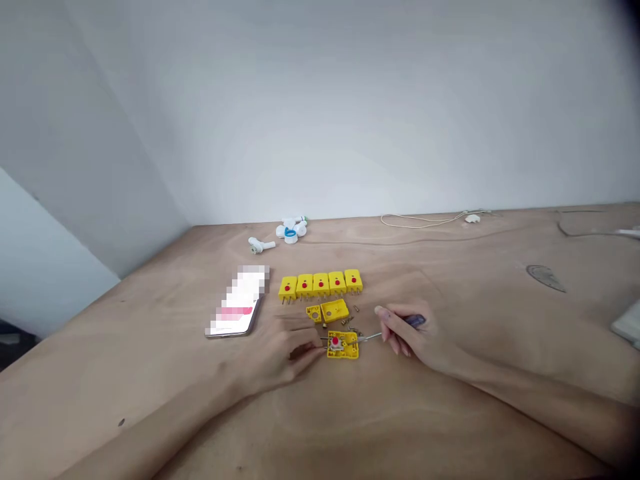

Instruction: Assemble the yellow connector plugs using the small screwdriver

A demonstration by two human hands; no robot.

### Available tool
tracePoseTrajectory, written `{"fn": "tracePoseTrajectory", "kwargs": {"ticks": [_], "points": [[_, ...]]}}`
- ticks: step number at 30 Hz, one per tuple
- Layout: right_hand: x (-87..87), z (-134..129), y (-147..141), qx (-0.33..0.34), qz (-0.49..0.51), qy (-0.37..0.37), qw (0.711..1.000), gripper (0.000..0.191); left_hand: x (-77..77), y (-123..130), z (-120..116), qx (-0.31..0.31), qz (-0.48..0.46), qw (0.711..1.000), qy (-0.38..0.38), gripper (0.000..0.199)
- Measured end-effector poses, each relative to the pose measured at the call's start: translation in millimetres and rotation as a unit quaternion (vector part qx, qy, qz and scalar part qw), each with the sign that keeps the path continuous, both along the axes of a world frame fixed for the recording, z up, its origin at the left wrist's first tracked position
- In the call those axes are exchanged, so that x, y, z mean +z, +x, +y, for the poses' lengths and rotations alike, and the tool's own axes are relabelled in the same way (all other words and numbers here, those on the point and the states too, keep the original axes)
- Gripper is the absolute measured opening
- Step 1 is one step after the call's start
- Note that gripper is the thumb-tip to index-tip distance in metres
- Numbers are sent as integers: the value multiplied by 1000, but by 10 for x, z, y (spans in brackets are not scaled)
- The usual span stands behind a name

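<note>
An opened yellow plug housing (351, 353) with a red button in it lies in front of me. My left hand (280, 350) pinches the metal pins that stick out of its left side. In my right hand (413, 333) is a screwdriver (373, 337) with a purple handle, its tip over the inside of the housing. Just behind lie a yellow cover (336, 309) and a smaller yellow piece (313, 313). Small screws and metal bits (346, 321) are scattered between these parts.
Several closed yellow plugs (321, 283) with red buttons stand in a row farther back. A phone (240, 307) lies to their left. White plastic fittings (291, 232) and a thin white cord (425, 221) are near the wall. A pale object (627, 323) sits at the right edge.
</note>
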State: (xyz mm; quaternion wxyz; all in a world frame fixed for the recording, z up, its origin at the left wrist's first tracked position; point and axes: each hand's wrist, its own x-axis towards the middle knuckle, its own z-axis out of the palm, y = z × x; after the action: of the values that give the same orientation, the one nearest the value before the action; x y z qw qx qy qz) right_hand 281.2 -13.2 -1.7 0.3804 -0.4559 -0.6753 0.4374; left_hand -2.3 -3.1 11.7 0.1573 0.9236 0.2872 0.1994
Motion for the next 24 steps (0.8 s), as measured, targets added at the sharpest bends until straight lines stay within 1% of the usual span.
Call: {"fn": "tracePoseTrajectory", "kwargs": {"ticks": [4,8,11,15,18,24], "points": [[18,10,-8,19,-2,-6,1000,55,-49,-17,9,-1,-6,1000,7,20],[62,-1,-24,26,5,-19,999,54,-30,-23,-10,6,-13,1000,-12,19],[69,-10,-28,26,0,-22,999,53,19,-20,-31,36,-41,998,-42,18],[43,-1,-22,31,6,-23,999,54,65,2,-14,97,-72,992,-38,23],[20,13,-19,33,8,-18,999,54,55,23,36,150,-56,986,-46,27],[-6,18,-38,29,0,-2,1000,55,-10,51,85,184,-44,978,-85,21]]}}
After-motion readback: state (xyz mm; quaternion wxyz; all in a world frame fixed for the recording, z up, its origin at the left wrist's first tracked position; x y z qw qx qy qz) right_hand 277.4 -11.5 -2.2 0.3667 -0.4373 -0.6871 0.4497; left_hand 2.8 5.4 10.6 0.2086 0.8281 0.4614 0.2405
